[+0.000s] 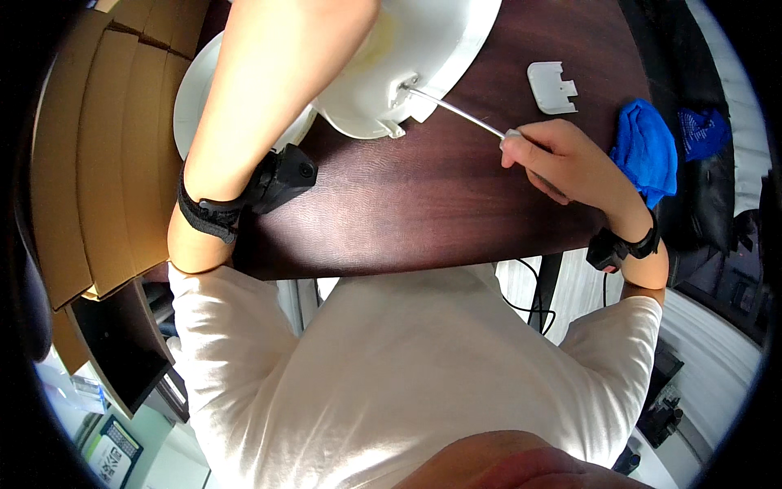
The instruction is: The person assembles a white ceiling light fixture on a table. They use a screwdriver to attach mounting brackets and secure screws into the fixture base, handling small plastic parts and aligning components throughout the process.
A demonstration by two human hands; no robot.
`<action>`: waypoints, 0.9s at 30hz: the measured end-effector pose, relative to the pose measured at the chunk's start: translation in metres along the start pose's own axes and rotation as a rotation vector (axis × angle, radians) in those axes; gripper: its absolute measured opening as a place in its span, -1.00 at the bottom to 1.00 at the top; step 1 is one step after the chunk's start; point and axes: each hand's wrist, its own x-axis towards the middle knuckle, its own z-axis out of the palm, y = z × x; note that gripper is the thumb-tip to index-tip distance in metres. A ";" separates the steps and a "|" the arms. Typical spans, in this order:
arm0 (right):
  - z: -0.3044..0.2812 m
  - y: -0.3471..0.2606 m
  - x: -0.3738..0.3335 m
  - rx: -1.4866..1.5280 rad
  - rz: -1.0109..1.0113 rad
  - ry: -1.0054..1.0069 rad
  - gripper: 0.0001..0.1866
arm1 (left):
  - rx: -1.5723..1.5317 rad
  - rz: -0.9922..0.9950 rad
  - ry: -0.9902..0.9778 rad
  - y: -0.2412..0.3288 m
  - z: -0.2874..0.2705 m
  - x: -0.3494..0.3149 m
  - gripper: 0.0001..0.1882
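My right hand [562,163] is closed around the grip of a screwdriver [460,112]. Its long metal shaft runs up and left, and the tip meets a small fitting [405,88] on a large, curved white plastic piece [452,49]. That piece lies on the dark wooden table [391,204] and reaches past the top edge; its full shape is cut off. My left forearm [269,81] stretches across the left side of the piece, while the left hand itself is beyond the top of the picture. Another rounded white part [195,106] shows behind that forearm.
A small notched white plastic cover [552,88] sits right of the screwdriver. By the table's right side are a blue cloth [646,151] and a second blue item [704,133]. Cardboard boxes [106,155] stand along the left. A black cable [538,310] hangs below the front edge.
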 end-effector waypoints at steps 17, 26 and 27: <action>0.010 0.007 -0.006 -0.546 -0.363 0.403 -0.69 | -0.008 -0.250 0.001 -0.003 -0.002 0.007 -0.54; 0.003 0.009 -0.001 -0.530 -0.341 0.374 -0.68 | -0.091 -0.243 -0.054 0.000 -0.007 0.011 -0.54; 0.002 0.009 -0.001 -0.528 -0.345 0.372 -0.68 | -0.077 -0.271 -0.048 0.003 -0.007 0.011 -0.54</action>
